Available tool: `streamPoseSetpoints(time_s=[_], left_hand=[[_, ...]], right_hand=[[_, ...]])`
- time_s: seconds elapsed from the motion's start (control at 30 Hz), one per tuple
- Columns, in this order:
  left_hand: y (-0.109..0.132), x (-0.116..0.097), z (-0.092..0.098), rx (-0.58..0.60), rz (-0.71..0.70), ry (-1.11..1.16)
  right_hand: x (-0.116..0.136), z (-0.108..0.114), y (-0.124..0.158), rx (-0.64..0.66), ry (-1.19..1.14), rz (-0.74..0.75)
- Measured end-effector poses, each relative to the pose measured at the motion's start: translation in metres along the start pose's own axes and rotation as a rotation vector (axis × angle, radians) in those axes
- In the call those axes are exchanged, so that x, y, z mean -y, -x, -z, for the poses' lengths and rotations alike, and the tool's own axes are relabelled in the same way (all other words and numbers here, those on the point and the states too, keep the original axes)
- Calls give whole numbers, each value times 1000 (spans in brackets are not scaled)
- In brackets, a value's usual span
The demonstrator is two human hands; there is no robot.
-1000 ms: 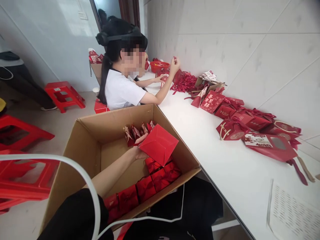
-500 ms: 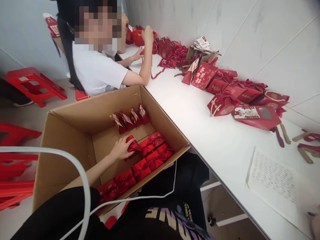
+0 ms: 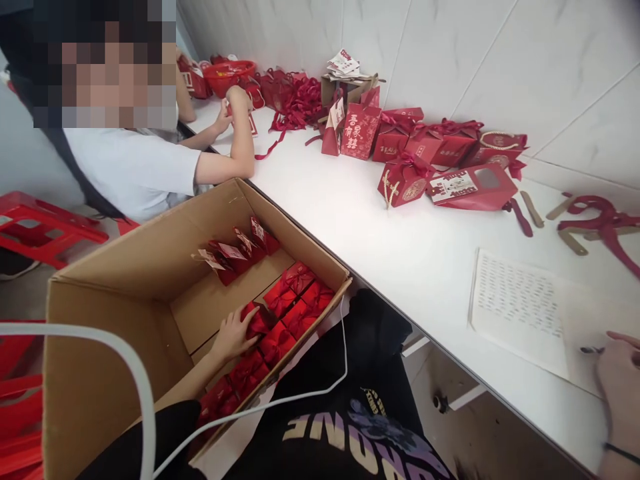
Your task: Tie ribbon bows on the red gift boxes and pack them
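While the left hand (image 3: pixel 233 338) clasps one red box (image 3: pixel 261 322), raised base-outward a second earlier, now lowered beside ribboned boxes (image 3: pixel 279 343) in one carton (image 3: pixel 145 267), four tagged packets (image 3: pixel 240 257) opposite, right hand (image 3: pixel 620 373) beside one notebook (image 3: pixel 520 303), its grip unclear.

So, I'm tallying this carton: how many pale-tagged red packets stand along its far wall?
4, in a row along the far wall: leftmost packet, second packet, third packet, and rightmost packet. Others may be hidden behind.

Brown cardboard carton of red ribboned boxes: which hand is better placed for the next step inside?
Probably the left hand: it is inside the brown cardboard carton, touching a shiny red box; no other hand reaches in.
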State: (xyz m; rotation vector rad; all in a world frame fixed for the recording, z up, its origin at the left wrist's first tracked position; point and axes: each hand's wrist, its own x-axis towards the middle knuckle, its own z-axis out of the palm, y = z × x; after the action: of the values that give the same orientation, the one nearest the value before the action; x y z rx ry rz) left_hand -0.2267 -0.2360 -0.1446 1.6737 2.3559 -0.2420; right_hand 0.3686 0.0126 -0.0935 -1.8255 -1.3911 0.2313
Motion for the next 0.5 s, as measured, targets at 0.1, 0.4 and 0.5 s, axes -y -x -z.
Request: streamPoseSetpoints(time_s=[0.1,0.4,0.5], left_hand=[[-9,-15,-8,6,26,17],[-44,-11,-27,-183,14,174],[-76,-20,15,-520,-179,283]], right_hand=[[24,3,5,-24,147,-154],[45,7,7,-173,-73,-200],[46,4,13,-299,-231,28]])
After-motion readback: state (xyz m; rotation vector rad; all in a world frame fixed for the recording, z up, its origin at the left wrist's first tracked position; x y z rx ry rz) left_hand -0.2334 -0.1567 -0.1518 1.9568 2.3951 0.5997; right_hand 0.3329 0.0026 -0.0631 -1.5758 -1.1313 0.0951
